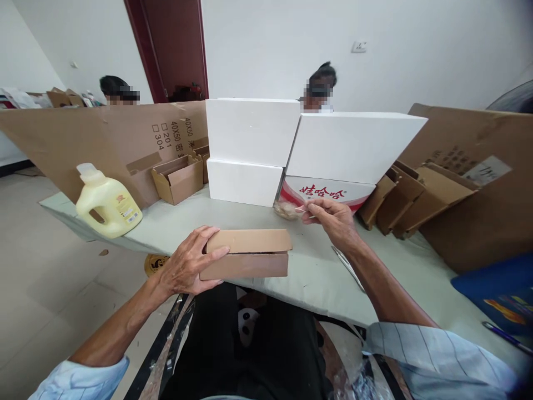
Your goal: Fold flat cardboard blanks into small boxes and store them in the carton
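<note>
At the table's (310,261) near edge, the left hand (187,262) grips a slim cardboard box (247,265), its flap ajar, contents hidden. The right hand's (333,218) fingertips pinch together beside a clear plastic bag (286,211); any held item is indistinct. Smooth white boxes (253,132) block the far edge; a pale-yellow jug (111,201) stands near the left edge.

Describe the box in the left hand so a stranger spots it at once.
Find the pale green table. At its near edge, the left hand holds a small brown cardboard box. Unlike the open brown cardboard boxes behind, its lid is nearly shut.
</note>
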Action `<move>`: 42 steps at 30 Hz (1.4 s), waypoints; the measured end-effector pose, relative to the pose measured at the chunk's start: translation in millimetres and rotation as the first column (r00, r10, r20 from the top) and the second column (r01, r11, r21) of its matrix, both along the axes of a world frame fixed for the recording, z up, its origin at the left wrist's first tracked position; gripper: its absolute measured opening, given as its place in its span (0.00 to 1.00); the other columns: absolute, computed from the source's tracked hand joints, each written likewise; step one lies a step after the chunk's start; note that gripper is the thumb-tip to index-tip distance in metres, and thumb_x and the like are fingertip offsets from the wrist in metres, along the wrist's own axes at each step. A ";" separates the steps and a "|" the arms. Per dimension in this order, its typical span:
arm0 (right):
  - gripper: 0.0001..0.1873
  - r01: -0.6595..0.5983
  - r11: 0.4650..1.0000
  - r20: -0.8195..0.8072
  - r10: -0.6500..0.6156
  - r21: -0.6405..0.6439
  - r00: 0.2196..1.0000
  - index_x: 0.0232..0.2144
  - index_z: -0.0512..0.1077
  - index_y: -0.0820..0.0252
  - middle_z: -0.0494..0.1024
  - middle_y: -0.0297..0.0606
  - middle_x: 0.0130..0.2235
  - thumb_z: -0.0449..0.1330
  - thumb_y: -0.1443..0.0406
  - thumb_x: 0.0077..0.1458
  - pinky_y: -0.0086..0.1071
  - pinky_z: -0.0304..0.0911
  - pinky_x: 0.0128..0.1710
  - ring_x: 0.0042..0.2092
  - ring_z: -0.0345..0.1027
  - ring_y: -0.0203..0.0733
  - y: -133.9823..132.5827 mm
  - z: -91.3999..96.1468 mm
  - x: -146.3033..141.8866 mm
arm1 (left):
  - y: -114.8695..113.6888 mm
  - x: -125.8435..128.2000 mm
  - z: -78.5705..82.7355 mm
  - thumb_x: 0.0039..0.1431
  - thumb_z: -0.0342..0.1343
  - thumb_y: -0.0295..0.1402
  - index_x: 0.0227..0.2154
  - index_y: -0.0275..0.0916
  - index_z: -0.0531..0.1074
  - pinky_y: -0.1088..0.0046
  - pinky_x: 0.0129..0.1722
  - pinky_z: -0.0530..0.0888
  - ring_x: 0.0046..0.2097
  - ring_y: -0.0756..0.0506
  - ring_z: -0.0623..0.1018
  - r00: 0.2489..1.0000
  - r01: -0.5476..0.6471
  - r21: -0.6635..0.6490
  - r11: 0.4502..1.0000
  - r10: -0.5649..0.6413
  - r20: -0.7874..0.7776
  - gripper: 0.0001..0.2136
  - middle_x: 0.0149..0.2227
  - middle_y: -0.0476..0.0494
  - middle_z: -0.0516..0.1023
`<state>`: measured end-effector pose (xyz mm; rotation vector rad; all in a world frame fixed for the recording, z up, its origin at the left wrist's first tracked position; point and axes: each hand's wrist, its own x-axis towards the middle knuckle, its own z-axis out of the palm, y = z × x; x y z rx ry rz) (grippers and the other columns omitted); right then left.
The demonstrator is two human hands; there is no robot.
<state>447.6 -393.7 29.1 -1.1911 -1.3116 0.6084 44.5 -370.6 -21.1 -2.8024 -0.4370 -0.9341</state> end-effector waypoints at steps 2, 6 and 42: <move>0.22 0.023 1.000 -0.010 -0.023 -0.020 1.000 0.36 0.81 0.57 0.85 0.42 0.37 0.74 0.45 0.55 0.39 0.80 0.37 0.34 0.78 0.44 5.4 -11.2 7.9 | 0.9 -0.3 -0.6 0.57 0.71 0.39 0.67 0.45 0.65 0.34 0.60 0.74 0.66 0.24 0.67 1.000 -0.012 -0.014 1.000 0.012 0.002 0.37 0.69 0.24 0.59; 0.22 0.034 0.997 -0.039 -0.037 -0.067 0.999 0.36 0.81 0.56 0.86 0.43 0.38 0.74 0.45 0.53 0.40 0.81 0.37 0.34 0.78 0.45 17.1 -35.2 22.7 | 7.1 -4.9 -3.0 0.58 0.70 0.38 0.69 0.47 0.63 0.36 0.60 0.73 0.66 0.24 0.67 0.999 -0.043 -0.076 0.996 0.044 0.013 0.38 0.69 0.25 0.59; 0.19 0.194 0.953 0.928 -0.277 0.232 0.249 0.48 0.79 0.62 0.81 0.52 0.55 0.48 0.65 0.72 0.42 0.65 0.50 0.52 0.71 0.56 142.5 -152.2 89.1 | 32.0 11.3 -6.8 0.57 0.70 0.35 0.71 0.50 0.63 0.38 0.61 0.74 0.69 0.24 0.66 0.999 -0.039 -0.385 0.922 0.048 0.015 0.39 0.72 0.27 0.59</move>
